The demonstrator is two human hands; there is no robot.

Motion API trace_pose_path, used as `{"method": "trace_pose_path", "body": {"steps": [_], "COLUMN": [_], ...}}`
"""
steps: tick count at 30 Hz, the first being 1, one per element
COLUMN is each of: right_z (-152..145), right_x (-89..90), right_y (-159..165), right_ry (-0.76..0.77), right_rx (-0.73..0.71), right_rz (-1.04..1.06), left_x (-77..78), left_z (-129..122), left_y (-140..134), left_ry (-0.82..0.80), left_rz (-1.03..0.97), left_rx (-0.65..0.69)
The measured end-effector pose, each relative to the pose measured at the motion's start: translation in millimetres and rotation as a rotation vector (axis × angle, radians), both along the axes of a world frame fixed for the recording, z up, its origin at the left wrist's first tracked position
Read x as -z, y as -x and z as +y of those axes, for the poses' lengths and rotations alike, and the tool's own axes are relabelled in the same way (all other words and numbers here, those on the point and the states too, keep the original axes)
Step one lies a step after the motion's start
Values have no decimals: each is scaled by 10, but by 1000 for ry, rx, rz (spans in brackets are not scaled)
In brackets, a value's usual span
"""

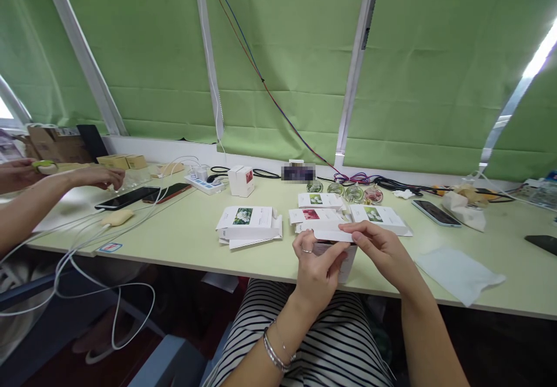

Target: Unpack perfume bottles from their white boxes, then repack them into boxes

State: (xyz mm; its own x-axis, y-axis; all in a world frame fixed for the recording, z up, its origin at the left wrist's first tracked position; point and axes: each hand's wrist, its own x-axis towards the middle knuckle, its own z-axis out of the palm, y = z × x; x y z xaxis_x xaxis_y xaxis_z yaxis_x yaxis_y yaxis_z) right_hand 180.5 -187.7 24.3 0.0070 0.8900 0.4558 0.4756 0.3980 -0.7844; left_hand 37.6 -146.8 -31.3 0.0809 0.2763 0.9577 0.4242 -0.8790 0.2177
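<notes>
A small white carton (pixel 347 264) stands at the table's front edge with its top flap (pixel 333 235) raised. My left hand (pixel 317 265) is closed around the carton's left side, thumb near the top opening. With thumb and fingers, my right hand (pixel 378 248) pinches the flap's right end. Just beyond lie flat white cartons with a red flower picture (pixel 310 214) and green pictures, one of them a carton (pixel 378 217) to the right. Another stack of flat cartons (pixel 246 219) lies to the left. The inside of the held carton is hidden.
Two upright white boxes (pixel 241 181) stand at the back. Several round clear ornaments (pixel 354 193) lie behind the cartons. To the right are a phone (pixel 436 213) and a white tissue (pixel 460 274). A power strip (pixel 204 184) and cables run left, where another person's hands (pixel 98 177) work.
</notes>
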Motion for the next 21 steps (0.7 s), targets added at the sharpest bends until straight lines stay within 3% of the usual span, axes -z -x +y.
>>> {"method": "trace_pose_path", "body": {"steps": [10, 15, 21], "right_z": [-36, -29, 0], "right_x": [0, -7, 1], "right_y": [0, -5, -29], "right_ry": [-5, -19, -39], "right_rx": [10, 10, 20], "right_rz": [-41, -82, -150], "left_x": [106, 63, -113], "left_z": [63, 72, -19], "left_y": [-42, -23, 50], "left_ry": [-166, -176, 28], "left_rz": [-112, -62, 119], "left_rx": [-49, -13, 6]}}
